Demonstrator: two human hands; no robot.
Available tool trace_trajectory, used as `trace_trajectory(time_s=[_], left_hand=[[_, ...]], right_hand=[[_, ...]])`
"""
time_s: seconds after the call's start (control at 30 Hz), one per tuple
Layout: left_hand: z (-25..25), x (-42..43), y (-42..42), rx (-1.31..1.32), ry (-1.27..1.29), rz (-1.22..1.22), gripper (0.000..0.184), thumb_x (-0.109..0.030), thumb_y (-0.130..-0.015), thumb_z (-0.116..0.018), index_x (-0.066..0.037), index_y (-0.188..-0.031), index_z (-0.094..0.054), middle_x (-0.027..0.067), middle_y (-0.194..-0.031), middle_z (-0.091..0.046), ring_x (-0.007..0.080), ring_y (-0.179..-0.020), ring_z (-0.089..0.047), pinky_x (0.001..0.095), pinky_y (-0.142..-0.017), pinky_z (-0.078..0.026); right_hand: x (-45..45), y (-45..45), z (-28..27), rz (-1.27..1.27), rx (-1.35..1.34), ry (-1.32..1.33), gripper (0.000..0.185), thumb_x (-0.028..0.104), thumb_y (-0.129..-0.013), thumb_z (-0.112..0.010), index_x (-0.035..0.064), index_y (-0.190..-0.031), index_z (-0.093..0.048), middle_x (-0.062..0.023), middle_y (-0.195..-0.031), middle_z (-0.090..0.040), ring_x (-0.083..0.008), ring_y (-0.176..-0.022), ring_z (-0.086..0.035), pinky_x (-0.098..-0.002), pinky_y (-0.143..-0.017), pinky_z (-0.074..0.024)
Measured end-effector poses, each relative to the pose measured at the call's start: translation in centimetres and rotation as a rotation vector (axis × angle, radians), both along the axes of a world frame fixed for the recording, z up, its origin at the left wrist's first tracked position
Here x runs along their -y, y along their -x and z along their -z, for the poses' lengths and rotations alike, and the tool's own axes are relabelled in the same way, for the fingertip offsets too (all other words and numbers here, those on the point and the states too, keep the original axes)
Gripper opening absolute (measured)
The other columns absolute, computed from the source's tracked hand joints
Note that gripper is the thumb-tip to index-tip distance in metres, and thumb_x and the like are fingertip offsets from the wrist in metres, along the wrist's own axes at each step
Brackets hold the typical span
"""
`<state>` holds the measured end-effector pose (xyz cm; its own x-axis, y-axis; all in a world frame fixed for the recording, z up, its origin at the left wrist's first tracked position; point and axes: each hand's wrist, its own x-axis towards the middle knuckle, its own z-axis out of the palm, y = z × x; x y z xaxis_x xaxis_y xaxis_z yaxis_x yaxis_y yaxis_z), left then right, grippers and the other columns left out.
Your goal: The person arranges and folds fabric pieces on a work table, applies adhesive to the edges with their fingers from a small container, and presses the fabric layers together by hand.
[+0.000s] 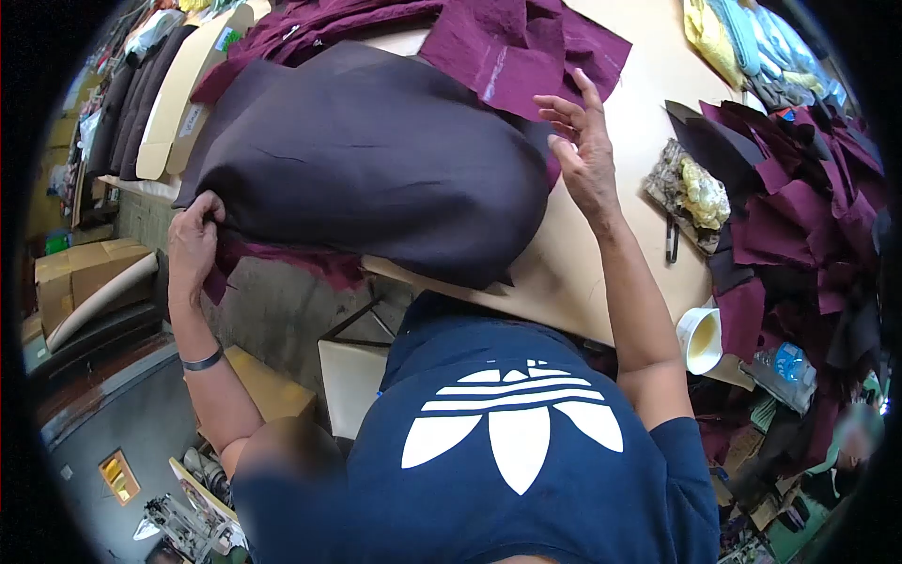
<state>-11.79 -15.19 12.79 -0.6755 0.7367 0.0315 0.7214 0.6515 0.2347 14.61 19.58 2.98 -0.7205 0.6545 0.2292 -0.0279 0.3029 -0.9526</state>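
Note:
A large dark, nearly black piece of cloth lies across the table in front of me, its near edge hanging over the table's edge. My left hand pinches the cloth at its left corner. Just past the cloth's right side, my right hand is raised with its fingers apart and nothing in it. Maroon cloth lies beyond the dark piece, with pale chalk-like marks on it. More maroon fabric shows beneath the near left edge.
On the pale table are a white cup of yellowish liquid, a black marker and a yellowish lump. Maroon and dark scraps heap up at the right. Dark rolls stand at the far left, above a cardboard box.

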Motion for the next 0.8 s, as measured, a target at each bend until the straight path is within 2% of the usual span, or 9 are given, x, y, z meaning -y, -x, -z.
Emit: trace_trajectory(time_s=[0.07, 0.2, 0.23, 0.33, 0.47, 0.6, 0.63, 0.73, 0.8], left_hand=[[0.5, 0.9, 0.5, 0.005, 0.005, -0.030, 0.015, 0.006, -0.069, -0.043, -0.003, -0.079, -0.049, 0.0138, -0.066, -0.049, 0.0298, -0.067, -0.051, 0.0352, -0.065, -0.041], [1.0, 1.3, 1.0, 0.008, 0.010, -0.041, 0.015, 0.006, -0.070, -0.043, -0.003, -0.080, -0.049, 0.0143, -0.067, -0.049, 0.0300, -0.068, -0.052, 0.0351, -0.066, -0.041], [1.2, 1.3, 1.3, 0.015, 0.008, -0.037, 0.016, 0.006, -0.070, -0.043, -0.004, -0.081, -0.049, 0.0144, -0.068, -0.049, 0.0301, -0.068, -0.051, 0.0351, -0.066, -0.041], [1.7, 1.6, 3.2, -0.056, 0.081, -0.017, 0.017, 0.007, -0.070, -0.042, -0.004, -0.082, -0.049, 0.0151, -0.069, -0.048, 0.0307, -0.068, -0.051, 0.0357, -0.066, -0.041], [0.7, 0.6, 4.1, -0.052, 0.056, -0.017, 0.017, 0.007, -0.070, -0.042, -0.003, -0.082, -0.048, 0.0157, -0.068, -0.046, 0.0306, -0.066, -0.049, 0.0344, -0.065, -0.040], [0.9, -0.3, 5.3, -0.051, 0.045, 0.005, 0.015, 0.007, -0.070, -0.042, -0.002, -0.081, -0.046, 0.0153, -0.068, -0.044, 0.0289, -0.065, -0.046, 0.0320, -0.065, -0.039], [1.1, -0.5, 5.4, -0.061, 0.026, 0.014, 0.015, 0.007, -0.070, -0.042, -0.002, -0.081, -0.046, 0.0152, -0.068, -0.044, 0.0286, -0.065, -0.046, 0.0320, -0.065, -0.040], [1.3, -1.6, 6.3, -0.061, -0.019, 0.060, 0.012, 0.005, -0.072, -0.042, -0.002, -0.081, -0.046, 0.0150, -0.068, -0.044, 0.0272, -0.065, -0.047, 0.0317, -0.065, -0.039], [0.9, -2.5, 7.4, -0.074, -0.024, 0.086, 0.011, 0.004, -0.073, -0.042, -0.002, -0.081, -0.047, 0.0148, -0.068, -0.044, 0.0270, -0.066, -0.048, 0.0314, -0.065, -0.039]], right_hand=[[1.2, 0.8, 0.0, 0.001, 0.067, -0.041, 0.076, -0.008, -0.074, -0.047, 0.0154, -0.142, -0.021, -0.0087, -0.114, -0.058, -0.0183, -0.100, -0.056, -0.0302, -0.090, -0.0429], [1.7, 1.0, 1.6, 0.078, 0.193, -0.429, 0.080, 0.000, -0.072, -0.058, 0.0153, -0.142, -0.022, -0.0128, -0.113, -0.057, -0.0297, -0.102, -0.054, -0.0380, -0.090, -0.0417], [1.8, 0.9, 1.8, 0.086, 0.266, -0.407, 0.081, 0.004, -0.071, -0.061, 0.0145, -0.142, -0.022, -0.0147, -0.113, -0.056, -0.0336, -0.105, -0.051, -0.0422, -0.091, -0.0400], [0.6, 0.6, 3.4, 0.224, 0.395, -0.616, 0.081, 0.004, -0.071, -0.060, 0.0137, -0.142, -0.022, -0.0154, -0.113, -0.056, -0.0327, -0.106, -0.051, -0.0431, -0.092, -0.0390], [1.8, -1.4, 3.2, 0.148, 0.273, -0.184, 0.083, 0.006, -0.068, -0.061, 0.0124, -0.141, -0.023, -0.0142, -0.110, -0.057, -0.0307, -0.104, -0.051, -0.0413, -0.090, -0.0396], [5.1, -5.0, 2.3, -0.032, 0.143, -0.342, 0.079, 0.003, -0.067, -0.060, 0.0142, -0.140, -0.029, -0.0108, -0.110, -0.058, -0.0279, -0.099, -0.054, -0.0403, -0.096, -0.0344], [5.8, -5.2, 2.4, -0.043, 0.207, -0.488, 0.075, 0.000, -0.068, -0.058, 0.0135, -0.138, -0.034, -0.0077, -0.104, -0.059, -0.0259, -0.097, -0.054, -0.0400, -0.098, -0.0321], [6.2, -5.0, 4.0, -0.022, 0.371, -0.590, 0.071, -0.001, -0.070, -0.058, 0.0124, -0.136, -0.036, -0.0056, -0.093, -0.060, -0.0242, -0.093, -0.056, -0.0406, -0.098, -0.0320], [5.9, -4.5, 4.2, 0.072, 0.281, -0.464, 0.069, -0.004, -0.072, -0.055, 0.0152, -0.136, -0.036, -0.0055, -0.081, -0.059, -0.0242, -0.086, -0.058, -0.0385, -0.092, -0.0378]])
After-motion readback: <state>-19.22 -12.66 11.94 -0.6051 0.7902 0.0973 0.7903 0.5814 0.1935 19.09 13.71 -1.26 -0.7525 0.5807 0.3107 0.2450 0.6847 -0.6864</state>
